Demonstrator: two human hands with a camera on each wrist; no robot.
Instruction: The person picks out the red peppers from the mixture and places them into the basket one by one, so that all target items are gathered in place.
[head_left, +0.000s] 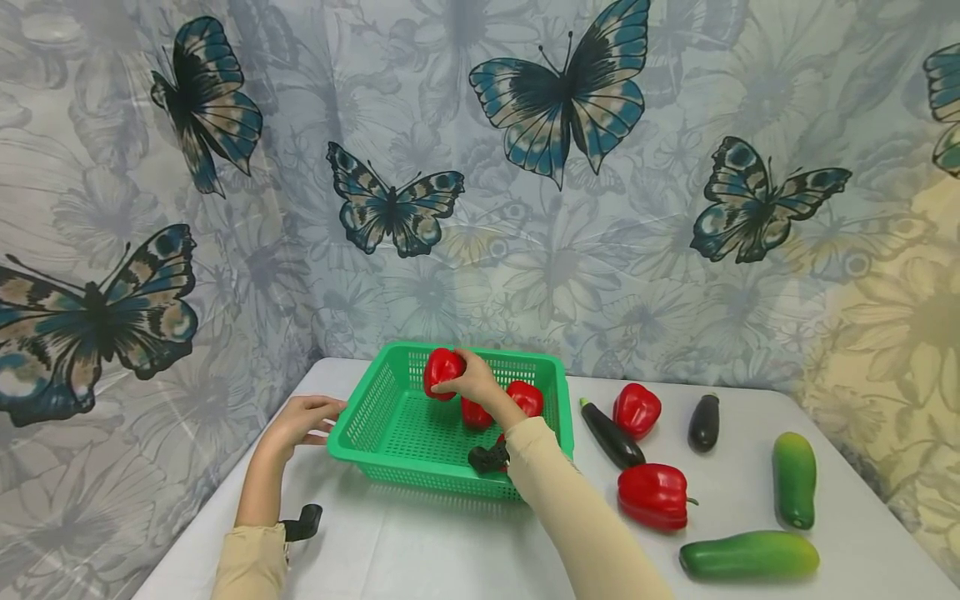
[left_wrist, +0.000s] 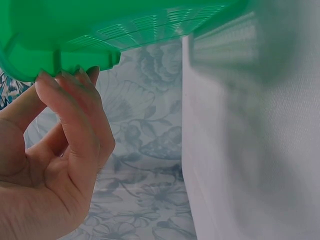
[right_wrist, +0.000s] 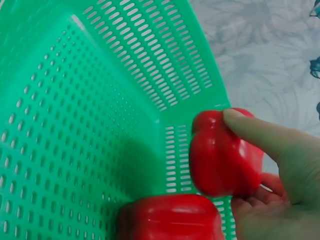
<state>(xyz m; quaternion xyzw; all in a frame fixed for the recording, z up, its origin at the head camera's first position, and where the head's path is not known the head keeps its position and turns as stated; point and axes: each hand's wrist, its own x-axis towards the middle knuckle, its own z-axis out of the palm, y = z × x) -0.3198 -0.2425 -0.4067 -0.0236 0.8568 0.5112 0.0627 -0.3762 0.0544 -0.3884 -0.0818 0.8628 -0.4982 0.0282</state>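
Observation:
My right hand (head_left: 476, 382) grips a red bell pepper (head_left: 442, 372) between thumb and fingers, held over the far part of the green basket (head_left: 450, 482). The right wrist view shows this pepper (right_wrist: 225, 155) tilted near the perforated wall, above another red bell pepper (right_wrist: 172, 217). Inside the basket, more red bell peppers (head_left: 525, 398) lie on its right side, partly hidden by my right arm. At the basket's left end, my left hand (head_left: 300, 421) has its fingertips right at the rim, fingers loosely bent, as the left wrist view also shows.
Right of the basket lie a long eggplant (head_left: 611, 435), a shorter eggplant (head_left: 704, 423), red bell peppers (head_left: 637, 411) and two green-yellow oblong vegetables (head_left: 750, 556) on the white table (head_left: 360, 546). A butterfly-print curtain (head_left: 525, 275) hangs behind the table.

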